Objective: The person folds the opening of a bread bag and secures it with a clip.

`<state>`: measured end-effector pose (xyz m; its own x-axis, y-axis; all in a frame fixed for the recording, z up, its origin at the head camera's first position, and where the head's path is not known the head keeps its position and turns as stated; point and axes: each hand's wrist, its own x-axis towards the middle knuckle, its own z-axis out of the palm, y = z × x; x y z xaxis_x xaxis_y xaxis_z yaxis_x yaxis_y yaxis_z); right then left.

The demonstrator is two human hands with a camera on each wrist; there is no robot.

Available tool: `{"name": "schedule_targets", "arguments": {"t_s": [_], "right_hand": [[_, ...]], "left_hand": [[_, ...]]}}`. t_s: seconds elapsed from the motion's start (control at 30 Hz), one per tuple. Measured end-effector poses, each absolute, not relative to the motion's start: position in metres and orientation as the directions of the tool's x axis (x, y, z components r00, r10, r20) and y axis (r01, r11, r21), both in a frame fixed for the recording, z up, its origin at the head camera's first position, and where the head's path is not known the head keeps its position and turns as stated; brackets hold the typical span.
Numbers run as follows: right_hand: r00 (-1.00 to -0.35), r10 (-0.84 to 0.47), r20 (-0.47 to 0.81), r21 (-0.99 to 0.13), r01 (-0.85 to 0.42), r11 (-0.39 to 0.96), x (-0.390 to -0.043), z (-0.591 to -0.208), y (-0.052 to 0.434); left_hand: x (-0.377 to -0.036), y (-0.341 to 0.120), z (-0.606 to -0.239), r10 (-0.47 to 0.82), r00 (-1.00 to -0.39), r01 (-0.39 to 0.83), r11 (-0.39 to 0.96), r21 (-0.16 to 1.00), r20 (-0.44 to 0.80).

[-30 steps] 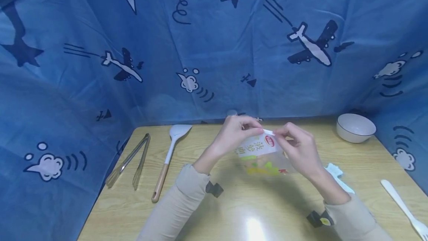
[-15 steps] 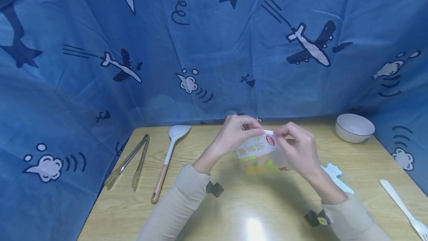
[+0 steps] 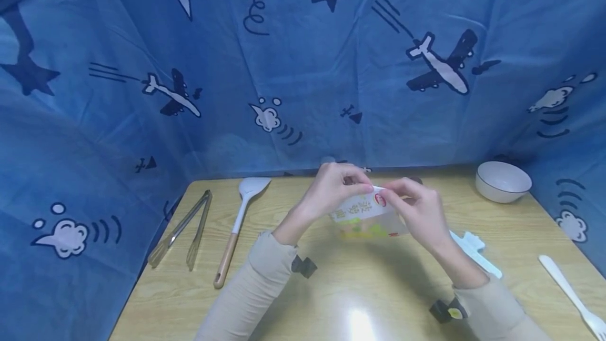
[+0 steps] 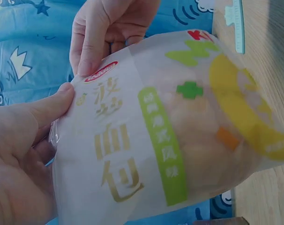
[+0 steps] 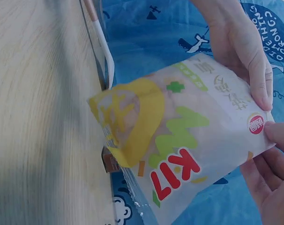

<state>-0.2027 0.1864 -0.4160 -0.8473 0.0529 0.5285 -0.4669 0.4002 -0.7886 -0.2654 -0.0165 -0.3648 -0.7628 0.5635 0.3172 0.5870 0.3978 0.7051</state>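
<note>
Table (image 3: 379, 291): tongs (image 3: 176, 233) far left, spatula (image 3: 235, 231) right of them. Bag (image 3: 362, 217) above table, between left hand (image 3: 331, 192) and right hand (image 3: 420, 209). Clip (image 3: 475, 256) just right of right forearm (image 3: 461, 264), fork (image 3: 572, 292) right of clip, bowl (image 3: 502, 187) behind both. Curtain (image 3: 303, 83) behind table.

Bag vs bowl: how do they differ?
The bag is printed in several colours; the bowl is pale with a dark rim line. The bag is held by left hand and right hand; the bowl sits on the table. Both have whitish surfaces.
</note>
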Motion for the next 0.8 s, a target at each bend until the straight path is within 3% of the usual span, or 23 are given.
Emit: {"name": "schedule_targets", "arguments": {"t_s": [0.2,0.43,0.8], "right_hand": [[-0.841,0.066,0.537,-0.779,-0.464,0.422,-0.202,-0.418,0.185],[-0.887,0.076,0.456,-0.849,-0.408,0.336,-0.203,-0.421,0.188],[-0.838,0.226,0.496,-0.866,-0.461,0.191,-0.204,-0.423,0.175]], "left_hand": [[-0.266,-0.019,-0.365,0.575,-0.765,0.578,0.416,0.702,0.289],[-0.267,-0.022,-0.368,0.576,-0.774,0.556,0.423,0.716,0.261],[-0.266,-0.014,-0.382,0.494,-0.774,0.600,0.375,0.707,0.396]]}}
